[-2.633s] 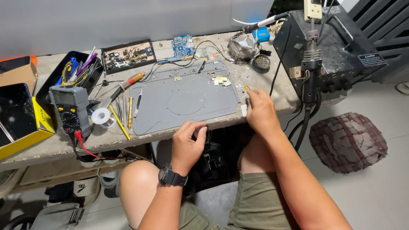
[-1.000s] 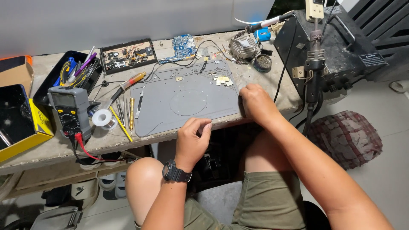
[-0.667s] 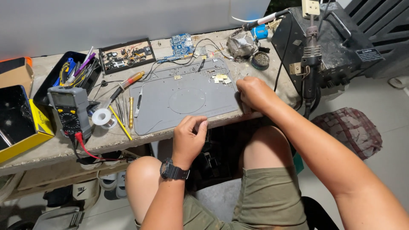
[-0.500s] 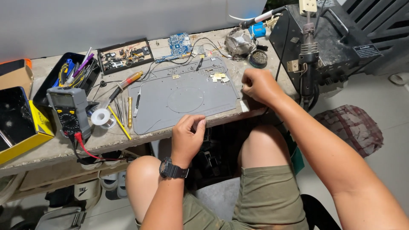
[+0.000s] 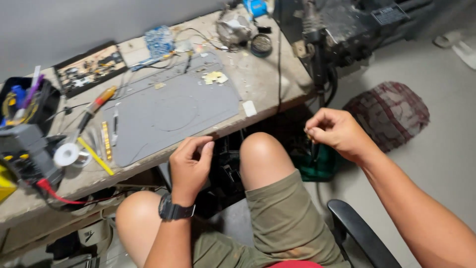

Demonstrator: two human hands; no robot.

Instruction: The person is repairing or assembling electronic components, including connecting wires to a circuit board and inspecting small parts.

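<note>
I sit at a worn workbench (image 5: pixel 267 84) with a grey work mat (image 5: pixel 173 109) on it. My left hand (image 5: pixel 191 159), with a black watch (image 5: pixel 176 211) on its wrist, hovers with loosely curled fingers just below the bench's front edge and holds nothing. My right hand (image 5: pixel 334 133) is off the bench to the right, above the floor, with its fingertips pinched together. A thin dark piece seems to stick down from the pinch; what it is I cannot make out. My bare knees are under the bench.
On the bench lie a multimeter (image 5: pixel 29 149) with a red lead, a solder spool (image 5: pixel 67 155), an orange-handled screwdriver (image 5: pixel 99 101), a framed circuit board (image 5: pixel 89 67) and a black box with cables (image 5: pixel 347 25). A checked cloth bundle (image 5: pixel 391 111) lies on the floor; a chair arm (image 5: pixel 362 238) is at the lower right.
My right hand has left the bench's right edge and swung out right and down over the floor, fingers pinched. The view has tilted down. The left hand stays near the front edge.
</note>
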